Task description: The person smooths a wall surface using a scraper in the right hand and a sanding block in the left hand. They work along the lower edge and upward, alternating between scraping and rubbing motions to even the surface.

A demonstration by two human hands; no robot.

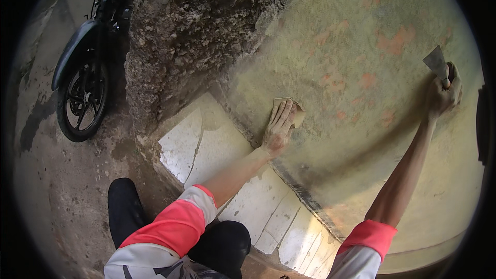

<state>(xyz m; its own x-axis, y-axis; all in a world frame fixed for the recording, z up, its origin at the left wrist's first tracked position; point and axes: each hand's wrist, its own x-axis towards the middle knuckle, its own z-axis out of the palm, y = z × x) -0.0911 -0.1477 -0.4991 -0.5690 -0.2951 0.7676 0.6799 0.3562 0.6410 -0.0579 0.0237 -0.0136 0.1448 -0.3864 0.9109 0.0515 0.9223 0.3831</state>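
My left hand (279, 132) lies flat with its fingers stretched out over a tan piece of sandpaper (299, 117), pressing it to the wall. The sheet's edges show above and to the right of the fingers; the rest is hidden under them. Farther right, my right hand (445, 93) is closed around the handle of a putty knife (436, 61), its grey blade pointing up and left. The greenish wall (320, 144) behind both hands has several patches of reddish-orange showing through its worn surface.
A rough dark rock face (191, 36) adjoins the wall on the left. White cracked tiles (263, 204) form a ledge along the wall's foot. A motorcycle (82, 82) stands on the concrete floor (62, 191) at the far left. My dark-clothed knees (227, 243) are near the ledge.
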